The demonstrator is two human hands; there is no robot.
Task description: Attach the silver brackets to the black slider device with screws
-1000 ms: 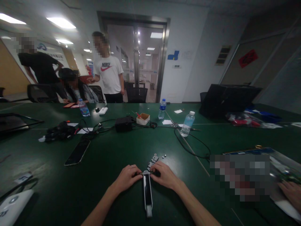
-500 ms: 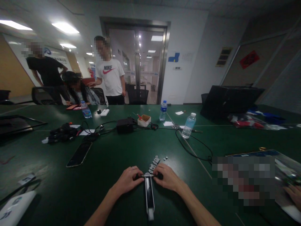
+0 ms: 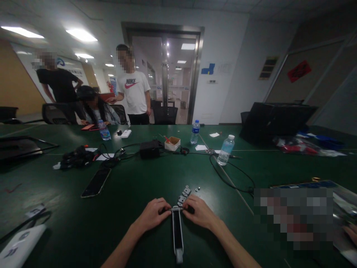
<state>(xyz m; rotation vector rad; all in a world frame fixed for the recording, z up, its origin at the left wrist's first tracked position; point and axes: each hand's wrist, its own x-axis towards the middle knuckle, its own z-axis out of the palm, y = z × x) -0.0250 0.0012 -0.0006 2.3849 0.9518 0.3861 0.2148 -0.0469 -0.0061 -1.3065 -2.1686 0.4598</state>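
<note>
A narrow white frame with a dark centre (image 3: 177, 230) lies lengthwise on the green table, its pale end towards me. My left hand (image 3: 154, 213) is closed at the left of its far end, pinching a short dark piece whose kind I cannot make out. On the opposite side, my right hand (image 3: 198, 211) pinches a similar dark piece, mostly hidden by the fingers. Between the fingertips, a thin metallic bar (image 3: 176, 209) crosses the frame's end. Just beyond the right fingers lie several grey metal brackets (image 3: 184, 194) in a row, with small nuts (image 3: 198, 189) beside them.
Left of my hands lies a phone (image 3: 96, 182), with tangled black cables (image 3: 76, 158) behind it. A black adapter (image 3: 150, 149), a small open box (image 3: 172, 143) and a water bottle (image 3: 225, 150) stand farther back. Other people are across the table; another person's hand (image 3: 350, 232) shows at right.
The whole view has shifted slightly, so most things appear a little farther right. Both hands keep their pinch at the frame's far end, with hardly any movement.
</note>
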